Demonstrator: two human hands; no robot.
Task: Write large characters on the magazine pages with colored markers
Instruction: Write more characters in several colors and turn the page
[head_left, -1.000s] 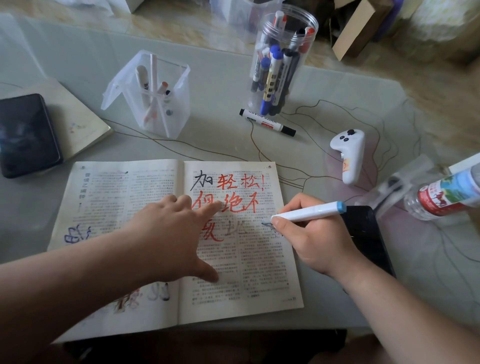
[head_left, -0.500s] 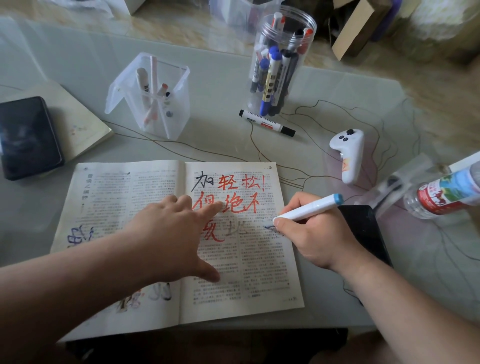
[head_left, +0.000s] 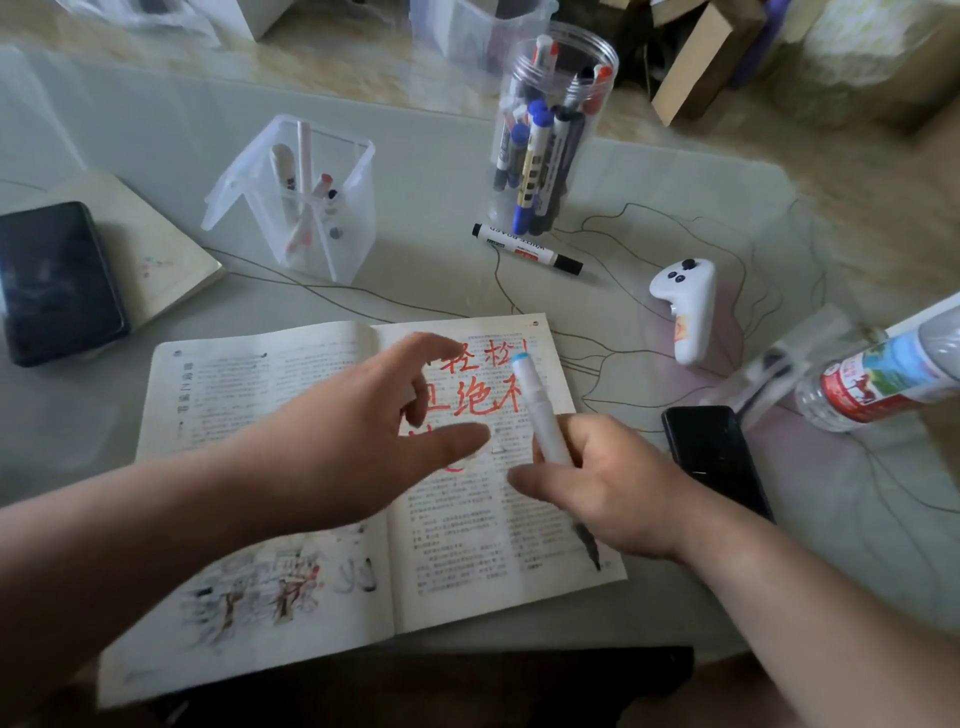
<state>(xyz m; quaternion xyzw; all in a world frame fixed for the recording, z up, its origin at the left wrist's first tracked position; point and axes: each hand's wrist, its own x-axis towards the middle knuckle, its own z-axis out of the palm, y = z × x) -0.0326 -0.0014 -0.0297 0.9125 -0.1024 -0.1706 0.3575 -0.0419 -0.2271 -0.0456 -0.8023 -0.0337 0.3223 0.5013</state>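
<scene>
An open magazine (head_left: 291, 395) lies at the table's near edge, with large red characters (head_left: 480, 397) on its right page and faded drawings low on the left page. My right hand (head_left: 608, 488) grips a white marker (head_left: 543, 415) with a light blue end; the blue end points away from me and the dark tip sticks out below the hand. My left hand (head_left: 363, 431) hovers over the middle of the magazine with fingers spread and thumb extended, covering part of the writing. It holds nothing.
A round clear jar (head_left: 550, 130) of markers and a square clear holder (head_left: 311, 197) stand behind the magazine. A loose black-capped marker (head_left: 527, 254), a white controller (head_left: 688, 306), a phone (head_left: 714, 457), a bottle (head_left: 883, 379) and a tablet (head_left: 52, 280) on a notebook lie around.
My right hand lifted the marker off the page and turned it so the blue end points away. My left hand rose from the page and spread its fingers. The camera moved closer.
</scene>
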